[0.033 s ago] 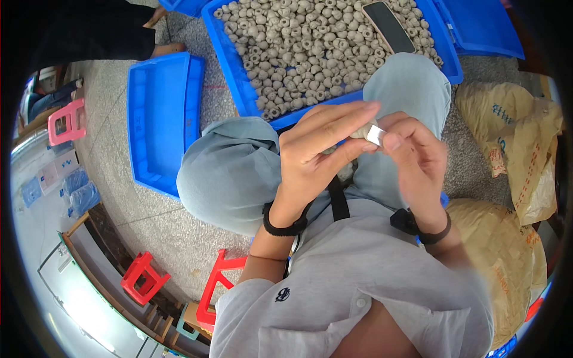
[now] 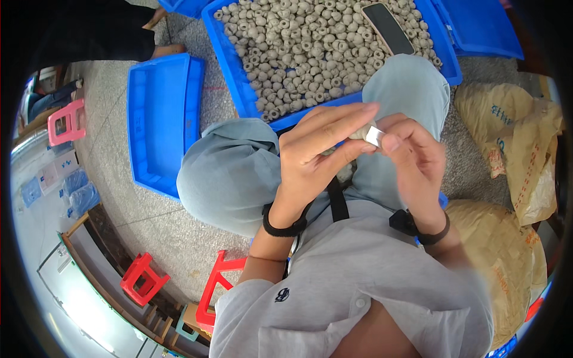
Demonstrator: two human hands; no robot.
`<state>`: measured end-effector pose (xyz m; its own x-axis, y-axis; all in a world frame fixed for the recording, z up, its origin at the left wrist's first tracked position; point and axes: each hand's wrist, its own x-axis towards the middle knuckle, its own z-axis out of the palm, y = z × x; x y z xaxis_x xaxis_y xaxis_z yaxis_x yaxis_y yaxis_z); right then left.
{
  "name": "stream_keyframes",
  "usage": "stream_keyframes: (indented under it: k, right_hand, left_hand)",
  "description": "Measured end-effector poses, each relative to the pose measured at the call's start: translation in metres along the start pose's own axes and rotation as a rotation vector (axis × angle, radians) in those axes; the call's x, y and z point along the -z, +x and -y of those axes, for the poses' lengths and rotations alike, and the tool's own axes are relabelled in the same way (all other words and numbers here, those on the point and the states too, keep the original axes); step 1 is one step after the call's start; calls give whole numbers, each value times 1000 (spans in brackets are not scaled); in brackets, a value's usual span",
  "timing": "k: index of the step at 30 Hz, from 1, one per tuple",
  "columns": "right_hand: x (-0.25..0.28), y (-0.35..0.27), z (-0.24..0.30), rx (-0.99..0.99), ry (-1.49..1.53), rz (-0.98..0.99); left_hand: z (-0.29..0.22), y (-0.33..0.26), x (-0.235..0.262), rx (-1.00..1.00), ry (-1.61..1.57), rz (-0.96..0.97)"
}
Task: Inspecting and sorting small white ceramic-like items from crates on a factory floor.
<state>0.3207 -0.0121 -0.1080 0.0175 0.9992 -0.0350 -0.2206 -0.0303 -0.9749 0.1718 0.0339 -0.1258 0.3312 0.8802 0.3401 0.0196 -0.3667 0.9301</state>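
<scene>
Holding both hands raised together in front of the chest, above the knees. Curling the left hand [image 2: 313, 158] with fingers stretched rightward, fingertips meeting those of the right hand [image 2: 412, 164], thumb and forefinger pinching there. Bending both wrists inward, each circled by a dark band, forearms rising from the lower edge.

Small grey ring-shaped piece [image 2: 360, 132]: rough, matte, pinched between the fingertips of the left hand [image 2: 313, 158] and the right hand [image 2: 412, 161], above the lap, largely hidden by the fingers. Small white shiny strip [image 2: 374, 136]: rectangular, lying against the piece's right side under the right thumb.
</scene>
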Motion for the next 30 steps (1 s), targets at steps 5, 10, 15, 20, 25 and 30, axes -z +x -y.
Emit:
stream_keyframes:
  k: [5, 10, 15, 20, 25, 30]
  right_hand:
    - [0, 0, 0, -41, 128, -29]
    - [3, 0, 0, -26, 31, -11]
    - [1, 0, 3, -18, 45, -14]
    - [3, 0, 2, -19, -31, -3]
    - [0, 0, 5, -22, -2, -18]
    - [2, 0, 2, -23, -2, -14]
  left_hand:
    - [-2, 1, 0, -23, 5, 6]
    - [-1, -2, -3, 70, -177, -21]
    - [0, -3, -4, 73, -208, -37]
    - [0, -3, -3, 65, -194, -36]
    - [-5, -3, -2, 113, -181, 0]
    - [-2, -2, -3, 64, -146, -30]
